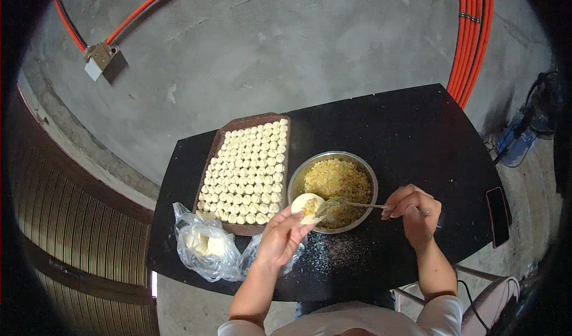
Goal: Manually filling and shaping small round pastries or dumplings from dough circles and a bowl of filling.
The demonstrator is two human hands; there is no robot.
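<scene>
Presently | step, as judged: spooning filling [337,178] onto wrapper [301,202] | left hand [279,239]: partly curled, wrapper held at bowl's [373,174] near-left rim | right hand [415,211]: closed on spoon [363,205] handle, tip at wrapper | next, probably: spoon clear, wrapper steady, edges gathered | dumplings [244,175]: left, on tray [288,163]

Orange cables [471,38] run along the gray wall [298,44]; a ribbed brown shutter [77,163] stands at left. A dark, flat thing, probably a phone [497,217], lies on the black table [420,136], far right.
</scene>
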